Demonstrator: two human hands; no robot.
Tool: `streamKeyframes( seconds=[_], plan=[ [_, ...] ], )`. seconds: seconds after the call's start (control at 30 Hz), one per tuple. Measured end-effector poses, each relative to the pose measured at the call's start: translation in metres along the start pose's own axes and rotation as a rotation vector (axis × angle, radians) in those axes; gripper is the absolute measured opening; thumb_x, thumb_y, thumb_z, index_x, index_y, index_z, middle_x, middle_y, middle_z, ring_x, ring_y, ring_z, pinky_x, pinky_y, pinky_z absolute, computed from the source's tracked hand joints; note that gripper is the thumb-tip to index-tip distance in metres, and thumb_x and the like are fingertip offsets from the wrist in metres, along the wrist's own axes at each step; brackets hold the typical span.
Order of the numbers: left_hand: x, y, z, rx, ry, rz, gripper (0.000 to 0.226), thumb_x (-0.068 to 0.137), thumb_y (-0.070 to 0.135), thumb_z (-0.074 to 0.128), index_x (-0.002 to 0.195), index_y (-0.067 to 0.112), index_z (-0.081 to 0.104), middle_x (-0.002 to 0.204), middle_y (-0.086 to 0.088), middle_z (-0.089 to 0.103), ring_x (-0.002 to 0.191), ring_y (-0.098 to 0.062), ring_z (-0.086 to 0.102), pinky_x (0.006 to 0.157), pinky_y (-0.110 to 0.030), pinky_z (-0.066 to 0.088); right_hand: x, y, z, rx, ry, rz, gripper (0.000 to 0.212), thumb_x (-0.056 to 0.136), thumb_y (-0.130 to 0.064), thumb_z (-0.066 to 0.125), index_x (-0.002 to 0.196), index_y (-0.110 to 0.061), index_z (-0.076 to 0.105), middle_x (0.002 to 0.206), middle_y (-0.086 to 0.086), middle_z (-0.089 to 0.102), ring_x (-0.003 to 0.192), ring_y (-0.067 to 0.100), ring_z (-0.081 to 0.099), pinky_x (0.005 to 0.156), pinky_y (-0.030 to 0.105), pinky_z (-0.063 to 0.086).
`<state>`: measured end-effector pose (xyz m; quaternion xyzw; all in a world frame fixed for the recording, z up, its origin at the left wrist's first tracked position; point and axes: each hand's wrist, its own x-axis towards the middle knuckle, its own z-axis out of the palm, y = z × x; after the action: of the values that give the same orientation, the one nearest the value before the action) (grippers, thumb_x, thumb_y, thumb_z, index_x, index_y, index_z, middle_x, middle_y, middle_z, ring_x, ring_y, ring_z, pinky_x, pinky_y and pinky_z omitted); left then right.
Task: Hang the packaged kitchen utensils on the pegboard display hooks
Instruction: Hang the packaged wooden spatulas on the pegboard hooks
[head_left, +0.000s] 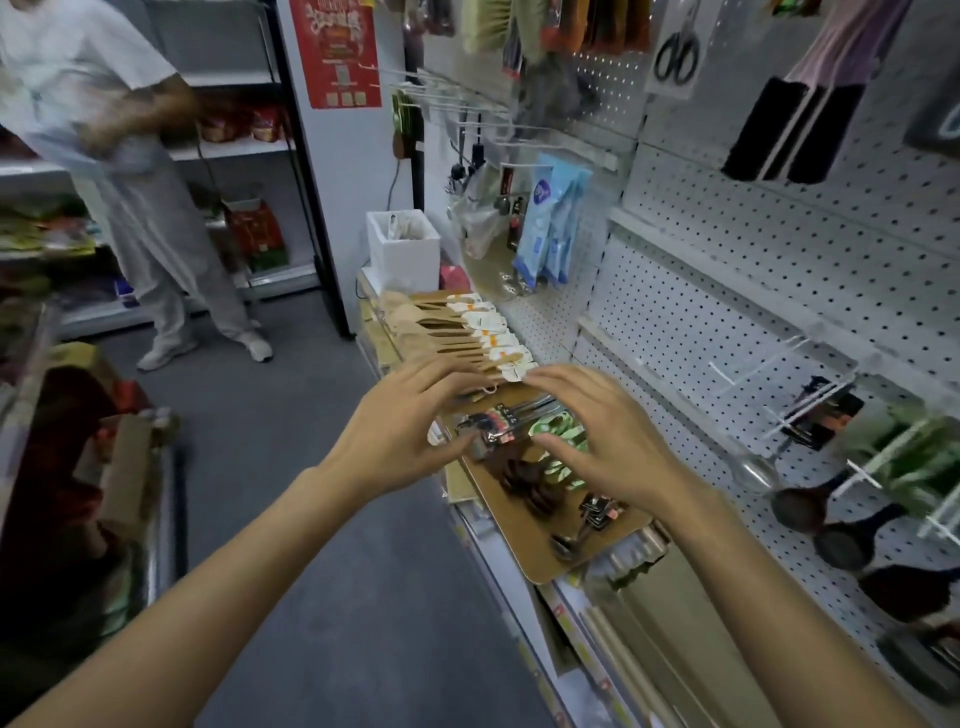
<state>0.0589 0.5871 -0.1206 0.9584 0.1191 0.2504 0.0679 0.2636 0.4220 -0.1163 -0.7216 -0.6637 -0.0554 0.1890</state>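
A brown tray (550, 561) on the shelf ledge holds packaged utensils: metal ones with dark cards (506, 421), green-carded packs (558, 431) and dark spoons (530, 486). A row of wooden spoons with white cards (467, 332) lies just beyond. My left hand (400, 431) hovers over the tray's left side, fingers spread, fingertips at the nearest white card. My right hand (608, 431) reaches over the green packs, thumb touching them. The white pegboard (753, 322) rises to the right, with bare hooks (748, 364) and dark ladles (831, 525) hanging lower right.
Blue packets (550, 228), scissors (675, 52) and brushes (795, 130) hang higher on the board. A white box (402, 244) stands at the ledge's far end. A person in white (130, 156) stands in the aisle at left, near stocked shelves. Boxes (78, 467) sit at my left.
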Motion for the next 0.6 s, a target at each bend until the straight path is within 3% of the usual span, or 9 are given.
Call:
streamKeyframes(
  seconds=[0.3, 0.6],
  plan=[
    [0.032, -0.104, 0.028, -0.006, -0.049, -0.053, 0.047, 0.09, 0.047, 0.062, 0.133, 0.029, 0.055, 0.136, 0.013, 0.055, 0.13, -0.008, 0.048, 0.107, -0.024, 0.041, 0.089, 0.022, 0.054, 0.022, -0.051, 0.029, 0.056, 0.094, -0.047, 0.056, 0.146, -0.034, 0.037, 0.146, -0.018, 0.041, 0.137, 0.001, 0.034, 0.115, 0.027, 0.025],
    [0.069, -0.265, 0.041, -0.062, -0.123, 0.018, 0.046, 0.091, 0.05, 0.061, 0.132, 0.03, 0.055, 0.135, 0.013, 0.055, 0.129, -0.008, 0.049, 0.107, -0.024, 0.039, 0.202, 0.008, 0.129, 0.042, -0.055, 0.169, 0.055, 0.095, -0.049, 0.053, 0.145, -0.034, 0.039, 0.146, -0.017, 0.042, 0.137, 0.001, 0.034, 0.116, 0.029, 0.026]
  ],
)
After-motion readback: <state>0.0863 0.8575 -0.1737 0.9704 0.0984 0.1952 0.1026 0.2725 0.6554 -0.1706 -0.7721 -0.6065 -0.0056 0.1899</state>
